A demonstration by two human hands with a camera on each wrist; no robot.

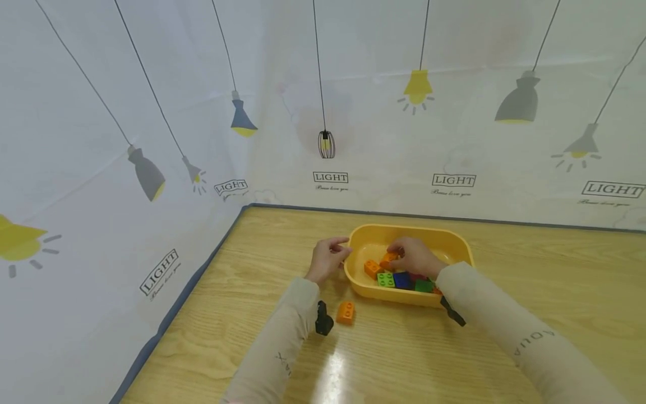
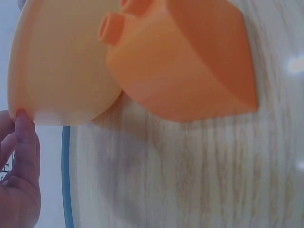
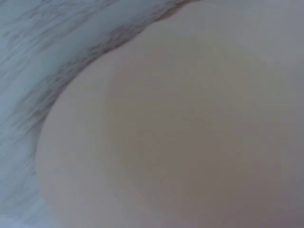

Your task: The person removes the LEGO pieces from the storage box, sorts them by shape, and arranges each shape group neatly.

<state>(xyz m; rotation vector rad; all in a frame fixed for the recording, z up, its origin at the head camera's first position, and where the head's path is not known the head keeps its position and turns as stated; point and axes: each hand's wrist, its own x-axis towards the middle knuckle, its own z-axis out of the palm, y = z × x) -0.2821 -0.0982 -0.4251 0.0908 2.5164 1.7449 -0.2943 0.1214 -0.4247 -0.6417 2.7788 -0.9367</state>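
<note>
A yellow plastic tub [image 1: 411,295] stands on the wooden table with toy building blocks inside. My left hand [image 1: 327,259] pinches the tub's left rim; in the left wrist view its fingertips [image 2: 23,118] meet the tub wall [image 2: 61,80]. Inside the tub, my right hand [image 1: 416,257] holds an orange block [image 1: 388,260], partly covered by the fingers. Beside it lie another orange block [image 1: 372,269], a lime green block [image 1: 386,280], a blue block [image 1: 402,280] and a green block [image 1: 424,287]. The tub's blurred outer wall [image 3: 166,133] fills the right wrist view.
One orange block [image 1: 345,313] with a curved side lies on the table in front of the tub, near the left wrist's black camera mount [image 1: 323,318]. Behind the table [image 1: 404,359] hangs a pale wall covering [image 1: 373,151] printed with lamps.
</note>
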